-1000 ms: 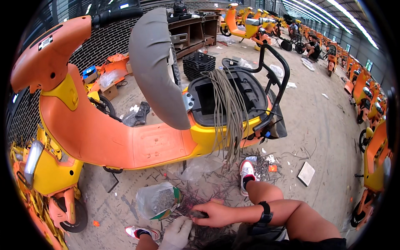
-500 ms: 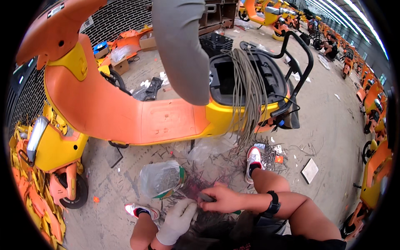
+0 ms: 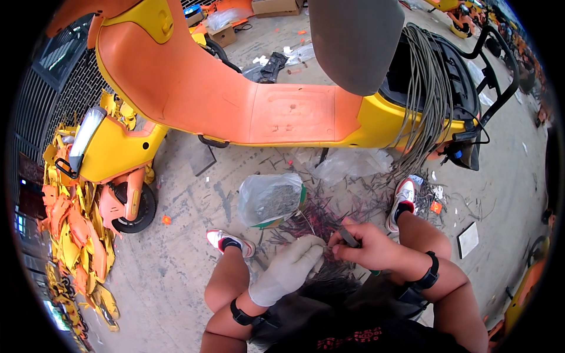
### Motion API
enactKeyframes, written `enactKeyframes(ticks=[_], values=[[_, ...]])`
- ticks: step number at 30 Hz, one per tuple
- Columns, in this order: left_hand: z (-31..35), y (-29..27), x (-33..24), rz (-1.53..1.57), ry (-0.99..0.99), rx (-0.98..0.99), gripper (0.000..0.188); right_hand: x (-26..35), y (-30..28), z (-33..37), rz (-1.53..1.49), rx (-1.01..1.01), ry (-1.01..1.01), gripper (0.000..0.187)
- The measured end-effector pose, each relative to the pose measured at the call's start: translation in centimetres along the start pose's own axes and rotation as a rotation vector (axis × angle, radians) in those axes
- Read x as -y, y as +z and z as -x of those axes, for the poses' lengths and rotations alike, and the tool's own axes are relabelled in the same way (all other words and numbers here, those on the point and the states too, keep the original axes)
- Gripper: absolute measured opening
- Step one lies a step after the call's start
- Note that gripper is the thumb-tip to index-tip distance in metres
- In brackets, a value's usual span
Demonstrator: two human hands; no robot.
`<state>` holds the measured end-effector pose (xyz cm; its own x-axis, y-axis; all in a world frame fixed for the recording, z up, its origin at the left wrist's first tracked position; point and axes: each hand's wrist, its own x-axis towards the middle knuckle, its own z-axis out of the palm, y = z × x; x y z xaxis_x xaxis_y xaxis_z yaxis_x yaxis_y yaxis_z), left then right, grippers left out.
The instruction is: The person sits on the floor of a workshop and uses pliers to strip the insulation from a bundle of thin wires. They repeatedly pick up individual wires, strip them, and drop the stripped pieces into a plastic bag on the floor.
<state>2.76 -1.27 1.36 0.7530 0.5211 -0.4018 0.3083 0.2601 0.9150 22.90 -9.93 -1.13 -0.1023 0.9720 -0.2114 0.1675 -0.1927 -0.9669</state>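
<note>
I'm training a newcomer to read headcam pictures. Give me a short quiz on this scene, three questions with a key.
1. Multiple choice: Which hand wears a pale glove? A) left only; B) right only; C) both.
2. True or false: The grey cable bundle lies on the footboard of the nearest scooter.
3. Fill in: The plastic-lined container stands on the ____.

Key:
1. A. The left hand is gloved; the right hand is bare and grips a dark grey object.
2. False. It is draped over the scooter's rear.
3. Floor.
</note>
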Motion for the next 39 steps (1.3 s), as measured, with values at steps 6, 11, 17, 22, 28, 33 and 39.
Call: enactKeyframes(ticks=[6, 11, 17, 22, 28, 33, 39], values=[[-0.2, -0.1, 0.6, -0.083, 0.021, -0.017, 0.018, 0.4, 0.0, 0.0, 0.037, -0.007, 0.009, 0.012], [0.0, -0.2, 0.6, -0.161, 0.053, -0.041, 0.017, 0.4, 0.2, 0.0, 0.086, -0.005, -0.042, 0.014], [0.0, -0.3, 0.3, -0.28, 0.089, -0.065, 0.017, 0.3, 0.4, 0.0, 0.009, 0.012, -0.056, 0.014], [0.0, -0.1, 0.4, -0.411, 0.264, -0.11, 0.014, 0.3, 0.4, -0.1, 0.0, 0.028, -0.061, 0.012], [0.1, -0.1, -0.7, -0.444, 0.287, -0.181, 0.013, 0.6, 0.7, -0.3, -0.03, -0.01, -0.056, 0.01], [0.0, -0.2, -0.3, -0.387, 0.25, -0.215, 0.014, 0.8, 0.8, -0.5, -0.098, -0.018, -0.006, 0.009], [0.5, 0.0, -1.8, -0.288, 0.156, -0.211, 0.015, 0.3, 1.0, -0.1, -0.091, -0.064, -0.043, 0.014]])
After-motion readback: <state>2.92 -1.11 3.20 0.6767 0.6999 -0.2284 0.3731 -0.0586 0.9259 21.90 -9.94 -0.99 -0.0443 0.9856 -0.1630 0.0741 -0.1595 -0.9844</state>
